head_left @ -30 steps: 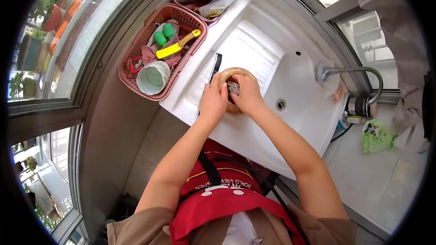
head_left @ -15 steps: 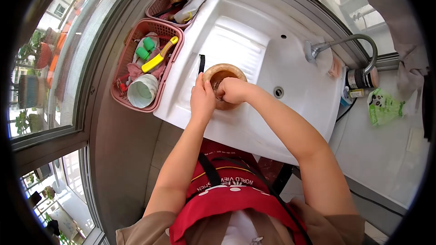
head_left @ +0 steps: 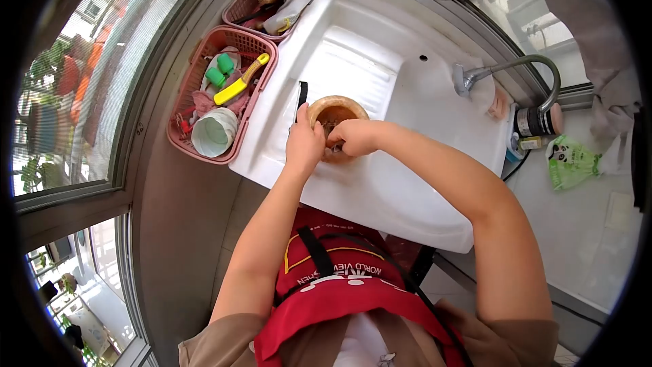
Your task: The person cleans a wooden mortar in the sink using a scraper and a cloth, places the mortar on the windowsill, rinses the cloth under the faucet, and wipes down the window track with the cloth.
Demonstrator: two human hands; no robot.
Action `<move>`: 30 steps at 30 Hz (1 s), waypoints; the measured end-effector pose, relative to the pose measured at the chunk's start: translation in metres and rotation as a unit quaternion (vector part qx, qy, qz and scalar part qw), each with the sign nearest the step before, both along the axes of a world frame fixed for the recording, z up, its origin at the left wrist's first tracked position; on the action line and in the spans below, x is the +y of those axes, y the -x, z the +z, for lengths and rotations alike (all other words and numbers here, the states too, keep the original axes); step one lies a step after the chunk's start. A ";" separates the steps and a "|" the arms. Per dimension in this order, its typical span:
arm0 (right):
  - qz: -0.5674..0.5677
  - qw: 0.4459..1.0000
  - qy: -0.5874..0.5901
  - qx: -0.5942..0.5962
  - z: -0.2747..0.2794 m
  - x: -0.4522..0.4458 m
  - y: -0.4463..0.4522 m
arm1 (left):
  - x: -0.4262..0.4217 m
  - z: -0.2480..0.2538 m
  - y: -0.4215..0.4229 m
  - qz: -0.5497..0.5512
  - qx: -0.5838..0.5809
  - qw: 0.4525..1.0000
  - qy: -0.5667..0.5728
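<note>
On the ribbed part of the white sink stands a round tan-brown pot [head_left: 344, 103], its mouth facing up. My left hand [head_left: 305, 141] is closed on the left side of its rim. My right hand [head_left: 356, 137] reaches into the mouth from the right, fingers curled downward and pressed together. Small dark bits show inside near those fingertips, but I cannot make out what they grip. A narrow black strip [head_left: 303, 92] lies just beyond my left fingertips.
Left of the sink [head_left: 401, 183] hangs a pink basket [head_left: 266, 71] with a yellow-handled tool [head_left: 241, 81], green pieces and a white cup [head_left: 214, 133]. Another basket [head_left: 234, 10] sits behind it. At right are a faucet [head_left: 468, 78], jars and a green bag [head_left: 572, 162].
My right hand has shifted slightly right and down in the pot, baring more of its inside. My left hand stays at the rim. The view has shifted a little.
</note>
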State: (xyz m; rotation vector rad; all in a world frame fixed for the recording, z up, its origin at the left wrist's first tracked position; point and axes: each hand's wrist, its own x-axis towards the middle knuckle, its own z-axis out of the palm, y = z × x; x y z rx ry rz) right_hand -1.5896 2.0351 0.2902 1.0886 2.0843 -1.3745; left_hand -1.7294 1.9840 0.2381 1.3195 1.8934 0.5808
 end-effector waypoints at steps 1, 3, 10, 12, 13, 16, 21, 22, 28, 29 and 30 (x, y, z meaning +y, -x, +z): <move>0.003 1.000 0.001 -0.002 0.004 -0.001 0.002 | 0.001 -0.001 0.001 -0.018 -0.010 1.000 -0.013; 0.292 0.927 -0.151 -0.182 0.024 -0.005 0.010 | 0.005 0.002 0.001 -0.029 -0.023 0.999 -0.026; 0.561 0.608 -0.526 -0.198 -0.016 -0.004 -0.021 | 0.015 0.004 0.006 -0.118 0.029 0.992 0.017; 0.540 0.646 -0.531 -0.091 -0.007 0.000 -0.033 | 0.011 0.010 0.006 -0.130 0.036 0.991 0.021; 0.458 0.728 -0.509 -0.040 -0.005 0.000 -0.038 | 0.009 0.013 0.004 -0.134 0.055 0.989 0.016; 0.249 0.919 -0.298 -0.072 0.028 -0.007 -0.030 | 0.007 0.020 0.001 -0.138 0.090 0.986 -0.004; 0.239 0.942 -0.219 -0.092 0.013 -0.028 -0.028 | 0.008 0.038 -0.018 -0.187 0.145 0.970 -0.056; 0.252 0.932 -0.240 -0.099 0.009 -0.031 -0.029 | 0.007 0.040 -0.021 -0.189 0.147 0.969 -0.055; 0.509 0.719 -0.446 -0.159 0.006 -0.026 -0.052 | 0.021 0.038 -0.032 -0.224 0.177 0.956 -0.067; 0.499 0.672 -0.524 -0.156 -0.014 -0.025 -0.064 | 0.024 0.041 -0.034 -0.237 0.187 0.952 -0.044; 0.494 0.675 -0.524 -0.156 -0.017 -0.023 -0.069 | 0.027 0.045 -0.036 -0.249 0.199 0.948 -0.024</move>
